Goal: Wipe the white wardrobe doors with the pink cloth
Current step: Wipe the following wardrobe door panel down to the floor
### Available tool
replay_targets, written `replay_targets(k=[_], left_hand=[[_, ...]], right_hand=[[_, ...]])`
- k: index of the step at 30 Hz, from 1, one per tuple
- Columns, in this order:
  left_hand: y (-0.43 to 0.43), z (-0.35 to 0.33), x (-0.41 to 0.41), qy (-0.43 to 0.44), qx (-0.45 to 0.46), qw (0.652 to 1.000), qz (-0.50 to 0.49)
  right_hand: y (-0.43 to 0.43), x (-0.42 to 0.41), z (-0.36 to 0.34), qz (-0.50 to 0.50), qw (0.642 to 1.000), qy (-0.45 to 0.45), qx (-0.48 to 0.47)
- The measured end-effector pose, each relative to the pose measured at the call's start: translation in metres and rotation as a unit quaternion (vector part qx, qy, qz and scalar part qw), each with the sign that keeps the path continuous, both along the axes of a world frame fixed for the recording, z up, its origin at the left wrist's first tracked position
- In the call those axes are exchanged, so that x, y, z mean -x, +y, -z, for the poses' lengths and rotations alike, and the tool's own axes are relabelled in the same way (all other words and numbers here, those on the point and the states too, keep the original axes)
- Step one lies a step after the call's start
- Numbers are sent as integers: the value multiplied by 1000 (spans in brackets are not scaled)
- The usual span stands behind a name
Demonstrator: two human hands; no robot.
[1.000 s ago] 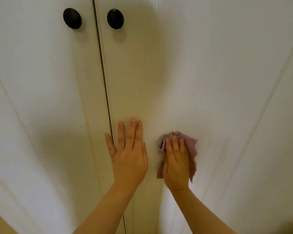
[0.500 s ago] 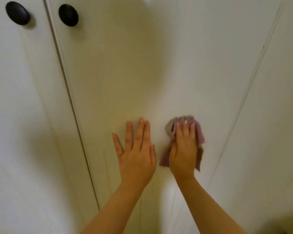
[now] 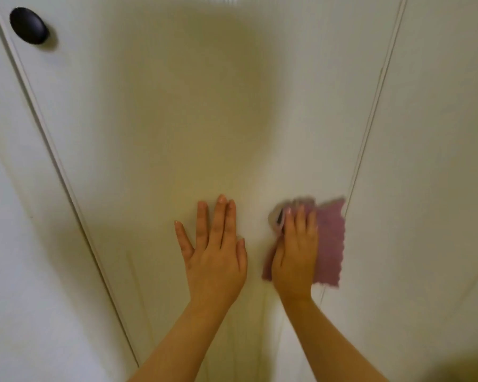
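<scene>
Your right hand [image 3: 295,255] presses the pink cloth [image 3: 330,244] flat-fingered against the white wardrobe door [image 3: 177,119], cloth spilling past your little finger toward the panel groove [image 3: 370,119] just beside it. Your left hand [image 3: 215,260] braces open beside your thumb. Keep pressure even; overlap strokes up toward the black knob [image 3: 28,26].

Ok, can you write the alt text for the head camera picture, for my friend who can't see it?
A person's right hand presses a pink cloth against a white wardrobe door. The left hand rests flat on the same door beside it, fingers pointing up, and a round black knob shows at the top left.
</scene>
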State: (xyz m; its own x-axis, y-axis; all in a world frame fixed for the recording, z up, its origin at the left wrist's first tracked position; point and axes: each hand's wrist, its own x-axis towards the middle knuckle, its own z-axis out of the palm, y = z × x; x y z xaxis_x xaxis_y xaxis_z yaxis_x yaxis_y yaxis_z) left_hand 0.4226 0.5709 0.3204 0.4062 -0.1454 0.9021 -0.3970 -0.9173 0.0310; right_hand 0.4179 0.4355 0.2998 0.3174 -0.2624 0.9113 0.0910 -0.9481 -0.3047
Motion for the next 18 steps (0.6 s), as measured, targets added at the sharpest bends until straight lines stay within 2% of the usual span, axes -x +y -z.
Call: replay_targets(k=[3, 6, 9, 14, 16, 18], left_hand=[[-1, -1, -1, 2, 0, 1000, -14], [-5, -1, 1, 5, 6, 1000, -19], [-10, -1, 4, 12, 21, 999, -26], [-7, 2, 11, 7, 19, 1000, -22], [-4, 1, 13, 7, 20, 999, -35], [-2, 2, 15, 12, 22, 999, -36]], right_hand=[[-2, 20, 54, -21, 999, 50, 8], [-19, 12, 13, 4, 998, 44, -36], [-29, -1, -31, 18, 997, -5, -79], [-18, 28, 60, -20, 997, 71, -26], [-32, 25, 53, -34, 996, 77, -23], [-39, 17, 19, -21, 996, 52, -64]])
